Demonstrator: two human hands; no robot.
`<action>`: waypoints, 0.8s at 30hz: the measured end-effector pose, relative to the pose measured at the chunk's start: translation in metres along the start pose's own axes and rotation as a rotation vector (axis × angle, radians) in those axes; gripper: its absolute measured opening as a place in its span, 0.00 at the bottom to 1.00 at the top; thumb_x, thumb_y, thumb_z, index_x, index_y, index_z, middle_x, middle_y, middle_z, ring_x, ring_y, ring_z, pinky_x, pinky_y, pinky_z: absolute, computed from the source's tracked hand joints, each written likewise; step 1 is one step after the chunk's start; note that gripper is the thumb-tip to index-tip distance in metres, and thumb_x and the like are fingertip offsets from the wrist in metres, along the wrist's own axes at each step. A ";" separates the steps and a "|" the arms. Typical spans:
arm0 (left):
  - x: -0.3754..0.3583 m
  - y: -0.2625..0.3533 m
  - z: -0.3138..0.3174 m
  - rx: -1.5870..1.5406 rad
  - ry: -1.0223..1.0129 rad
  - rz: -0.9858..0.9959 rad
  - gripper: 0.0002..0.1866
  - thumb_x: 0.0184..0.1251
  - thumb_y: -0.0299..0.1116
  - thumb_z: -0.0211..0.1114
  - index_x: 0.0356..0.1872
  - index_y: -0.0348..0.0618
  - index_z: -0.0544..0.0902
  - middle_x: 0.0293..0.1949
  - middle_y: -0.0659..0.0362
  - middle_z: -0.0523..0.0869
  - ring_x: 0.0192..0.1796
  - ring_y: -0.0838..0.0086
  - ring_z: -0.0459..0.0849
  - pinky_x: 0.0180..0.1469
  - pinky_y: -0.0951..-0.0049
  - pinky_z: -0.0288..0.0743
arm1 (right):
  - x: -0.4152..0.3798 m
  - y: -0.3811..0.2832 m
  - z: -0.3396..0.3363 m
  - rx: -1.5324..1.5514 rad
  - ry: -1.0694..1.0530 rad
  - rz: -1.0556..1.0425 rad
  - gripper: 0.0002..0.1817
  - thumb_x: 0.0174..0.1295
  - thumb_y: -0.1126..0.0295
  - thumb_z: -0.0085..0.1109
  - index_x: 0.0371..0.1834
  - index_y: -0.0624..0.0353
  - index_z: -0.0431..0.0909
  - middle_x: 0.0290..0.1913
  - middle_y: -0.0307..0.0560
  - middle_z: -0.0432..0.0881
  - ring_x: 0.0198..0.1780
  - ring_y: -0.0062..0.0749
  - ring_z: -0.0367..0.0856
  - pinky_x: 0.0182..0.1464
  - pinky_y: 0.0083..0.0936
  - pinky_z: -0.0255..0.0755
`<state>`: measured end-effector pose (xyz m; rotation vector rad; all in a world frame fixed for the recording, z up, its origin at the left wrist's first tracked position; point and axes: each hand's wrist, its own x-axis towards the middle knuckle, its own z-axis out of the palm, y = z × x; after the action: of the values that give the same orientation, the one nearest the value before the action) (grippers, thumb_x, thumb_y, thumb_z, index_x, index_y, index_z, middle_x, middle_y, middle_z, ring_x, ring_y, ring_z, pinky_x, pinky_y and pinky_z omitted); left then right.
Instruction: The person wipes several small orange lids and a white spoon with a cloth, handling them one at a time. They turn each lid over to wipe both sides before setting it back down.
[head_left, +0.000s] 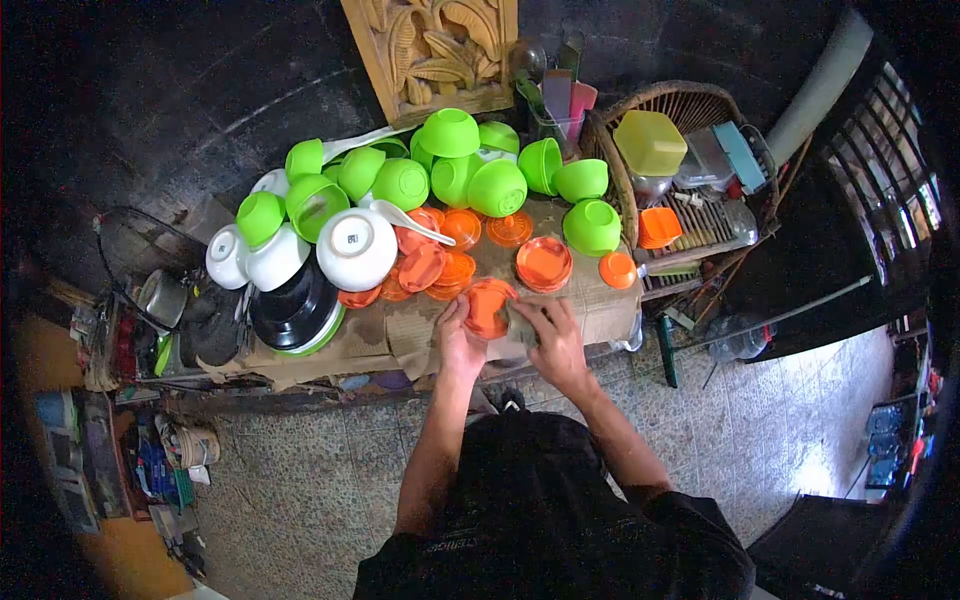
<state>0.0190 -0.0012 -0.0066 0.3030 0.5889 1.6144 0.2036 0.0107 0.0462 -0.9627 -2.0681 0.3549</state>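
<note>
My left hand is closed on the left rim of a round orange plastic lid, held at the table's front edge. At the lid's right rim are the bent fingers of my right hand; a small greyish patch shows under them, too blurred to name. Just beyond the hands sits a stack of similar orange lids. More loose orange lids lie overlapping to the left of it. A single small orange piece rests near the table's right end.
Green bowls are piled along the back. White bowls, a white spoon and a black bowl stand at left. Cardboard covers the table. A wicker rack with containers adjoins at right; a carved wooden panel leans behind.
</note>
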 end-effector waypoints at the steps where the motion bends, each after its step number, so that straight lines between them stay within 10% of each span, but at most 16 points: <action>1: 0.000 0.001 0.000 0.003 0.001 0.002 0.22 0.86 0.39 0.57 0.67 0.31 0.78 0.65 0.51 0.85 0.66 0.63 0.85 0.71 0.56 0.77 | 0.007 -0.001 0.001 0.004 0.001 0.000 0.33 0.42 0.85 0.67 0.59 0.56 0.86 0.57 0.48 0.84 0.56 0.52 0.80 0.60 0.43 0.78; 12: 0.015 -0.010 -0.071 -0.028 -0.223 -0.083 0.21 0.86 0.40 0.55 0.67 0.36 0.80 0.65 0.54 0.86 0.66 0.66 0.85 0.68 0.59 0.79 | 0.035 -0.016 0.037 -0.057 -0.035 -0.047 0.33 0.43 0.79 0.74 0.60 0.58 0.85 0.58 0.48 0.83 0.59 0.52 0.79 0.60 0.42 0.80; 24: 0.000 0.006 0.006 -0.043 -0.092 -0.069 0.25 0.85 0.44 0.58 0.69 0.32 0.78 0.64 0.49 0.85 0.66 0.62 0.85 0.71 0.55 0.77 | -0.004 -0.007 0.010 0.022 -0.146 -0.114 0.37 0.39 0.78 0.73 0.62 0.54 0.86 0.62 0.46 0.83 0.57 0.52 0.79 0.60 0.44 0.81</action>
<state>0.0177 -0.0006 0.0018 0.3201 0.4888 1.5365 0.1939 0.0043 0.0415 -0.8228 -2.2357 0.3979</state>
